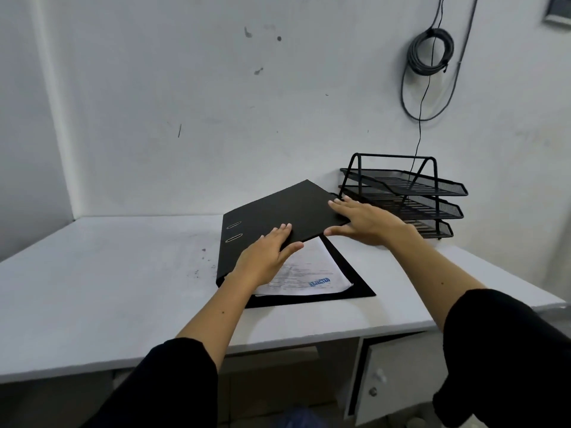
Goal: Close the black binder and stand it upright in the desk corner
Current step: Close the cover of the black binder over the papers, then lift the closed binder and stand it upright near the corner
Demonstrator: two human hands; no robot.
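A black lever-arch binder [278, 211] lies on the white desk [108, 288], half open. Its top cover is raised at a slant over a stack of white papers [312, 273] stamped in blue. The bottom cover lies flat on the desk. My left hand [265, 257] grips the near edge of the raised cover, fingers on top and thumb under it. My right hand [367, 222] rests flat on the cover's right corner, fingers spread and thumb at the edge. The desk corner [77, 217] lies at the far left, where two walls meet.
A black three-tier mesh letter tray [408, 196] stands against the wall just right of the binder. Coiled cables [429, 54] hang on the wall above it. A cupboard door with a knob [380, 378] sits under the desk at the right.
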